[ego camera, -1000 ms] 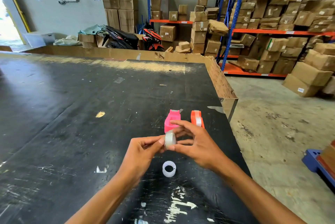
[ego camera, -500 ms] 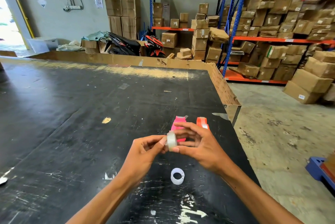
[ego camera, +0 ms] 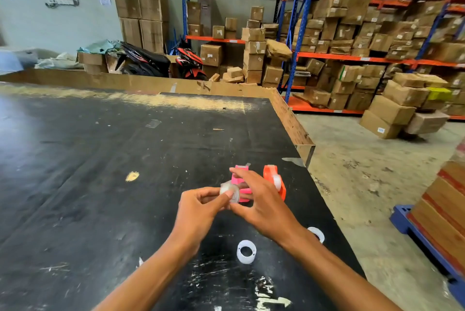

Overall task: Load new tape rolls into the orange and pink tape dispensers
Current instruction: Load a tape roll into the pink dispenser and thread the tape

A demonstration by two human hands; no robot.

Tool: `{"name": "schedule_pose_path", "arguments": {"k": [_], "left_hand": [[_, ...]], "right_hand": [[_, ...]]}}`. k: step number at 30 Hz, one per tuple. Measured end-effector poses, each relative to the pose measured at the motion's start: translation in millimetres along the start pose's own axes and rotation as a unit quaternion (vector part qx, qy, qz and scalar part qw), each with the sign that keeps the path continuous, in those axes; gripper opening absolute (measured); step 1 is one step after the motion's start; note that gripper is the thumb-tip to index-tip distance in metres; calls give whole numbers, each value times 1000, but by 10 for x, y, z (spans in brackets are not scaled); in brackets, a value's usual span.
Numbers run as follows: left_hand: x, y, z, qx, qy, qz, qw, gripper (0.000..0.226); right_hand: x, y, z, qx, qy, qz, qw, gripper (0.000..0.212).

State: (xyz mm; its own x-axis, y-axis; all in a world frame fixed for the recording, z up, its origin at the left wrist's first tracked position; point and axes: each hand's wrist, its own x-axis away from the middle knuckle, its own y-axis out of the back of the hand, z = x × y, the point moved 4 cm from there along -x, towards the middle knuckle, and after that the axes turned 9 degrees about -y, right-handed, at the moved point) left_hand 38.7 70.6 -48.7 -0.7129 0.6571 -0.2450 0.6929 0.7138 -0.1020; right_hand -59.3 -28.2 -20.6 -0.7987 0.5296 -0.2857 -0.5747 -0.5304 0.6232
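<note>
Nearest to the person, a white empty ring (ego camera: pixel 246 251) lies flat on the black tabletop (ego camera: pixel 88 185), close to the near edge and between the two forearms. A second white ring (ego camera: pixel 317 233) peeks out from behind the right wrist, close to the right edge of the tabletop. White scratch marks cover the black top around the first ring.

A little farther on, both hands meet over the tabletop. The left hand (ego camera: pixel 198 207) pinches a clear tape roll (ego camera: pixel 230 192) with its thumb and fingertips closed on the roll's side. The right hand (ego camera: pixel 261 203) is on the same roll from the other side, with the thumb under it and the fingers spread out above. So both hands grip the one roll, and it is lifted off the tabletop.

Just behind the roll stands the pink tape dispenser (ego camera: pixel 239 179). The hands hide its lower part. Just beside it, on the right, stands the orange tape dispenser (ego camera: pixel 274 181), near the right edge of the tabletop. A pale tape roll sits inside the orange one.

Farther off, a small yellow scrap (ego camera: pixel 132 175) lies on the tabletop to the left. A brown cardboard wall (ego camera: pixel 125 81) runs along the far edge. Behind it are shelves (ego camera: pixel 352 59) full of brown boxes.
</note>
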Motion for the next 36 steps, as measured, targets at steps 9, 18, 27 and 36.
{"name": "schedule_pose_path", "arguments": {"k": [9, 18, 27, 36], "left_hand": [[-127, 104, 296, -22, 68, -11, 997, 10], [-29, -45, 406, 5, 99, 38, 994, 7], [-8, -145, 338, 63, 107, 73, 990, 17], [-26, -98, 291, 91, 89, 26, 991, 17]], "right_hand": [[309, -214, -406, 227, -180, 218, 932, 60], [368, 109, -660, 268, -232, 159, 921, 45], [278, 47, -246, 64, -60, -5, 996, 38], [194, -136, -171, 64, -43, -41, 996, 18]]}}
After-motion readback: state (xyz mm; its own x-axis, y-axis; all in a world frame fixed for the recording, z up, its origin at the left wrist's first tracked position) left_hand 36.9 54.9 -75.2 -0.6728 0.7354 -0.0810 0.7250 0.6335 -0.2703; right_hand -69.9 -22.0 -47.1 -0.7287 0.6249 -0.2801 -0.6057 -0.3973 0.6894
